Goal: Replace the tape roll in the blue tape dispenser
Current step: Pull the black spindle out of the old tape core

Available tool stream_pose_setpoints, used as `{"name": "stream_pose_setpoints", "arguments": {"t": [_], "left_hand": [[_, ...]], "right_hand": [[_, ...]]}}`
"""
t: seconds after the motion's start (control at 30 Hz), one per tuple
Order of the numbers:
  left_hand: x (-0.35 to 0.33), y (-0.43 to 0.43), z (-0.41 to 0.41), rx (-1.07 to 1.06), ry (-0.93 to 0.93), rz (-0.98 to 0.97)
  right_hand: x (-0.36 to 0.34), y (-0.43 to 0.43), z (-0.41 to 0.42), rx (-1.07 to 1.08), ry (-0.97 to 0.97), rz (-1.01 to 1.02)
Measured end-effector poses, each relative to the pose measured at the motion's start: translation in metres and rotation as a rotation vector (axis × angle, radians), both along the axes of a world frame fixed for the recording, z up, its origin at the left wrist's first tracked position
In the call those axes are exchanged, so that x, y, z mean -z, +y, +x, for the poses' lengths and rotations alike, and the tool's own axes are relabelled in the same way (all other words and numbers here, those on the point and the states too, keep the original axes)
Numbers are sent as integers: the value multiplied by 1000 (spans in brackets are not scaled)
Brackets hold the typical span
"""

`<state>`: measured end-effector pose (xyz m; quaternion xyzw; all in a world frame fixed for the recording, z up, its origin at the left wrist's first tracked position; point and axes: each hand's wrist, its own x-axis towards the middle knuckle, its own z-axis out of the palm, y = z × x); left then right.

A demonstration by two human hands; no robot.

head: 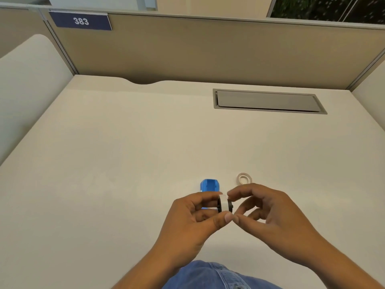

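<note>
White tape roll point(224, 203) on black hub, held on edge above desk. Blue dispenser point(209, 185) on desk just behind. Clear empty ring point(244, 178) lies flat, right of dispenser.

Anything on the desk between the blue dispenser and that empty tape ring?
Nothing: in the head view, bare desk separates the blue dispenser from the empty tape ring.

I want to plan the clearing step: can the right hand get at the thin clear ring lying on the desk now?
Probably yes. The thin clear ring lies uncovered on the desk just beyond the right hand, with nothing between them; but that hand's fingers touch the white tape roll and must release first.
</note>
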<state>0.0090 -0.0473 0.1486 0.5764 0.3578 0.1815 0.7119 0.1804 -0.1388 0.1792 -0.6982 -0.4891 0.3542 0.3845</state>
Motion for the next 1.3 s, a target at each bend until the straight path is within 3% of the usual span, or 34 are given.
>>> {"name": "stream_pose_setpoints", "arguments": {"t": [0.9, 1.3], "left_hand": [[-18, -3, 7, -8, -54, -22], [-15, 1, 13, -134, -114, -75]], "right_hand": [[0, -6, -2, 120, 178, 163], [1, -5, -6, 98, 210, 125]]}}
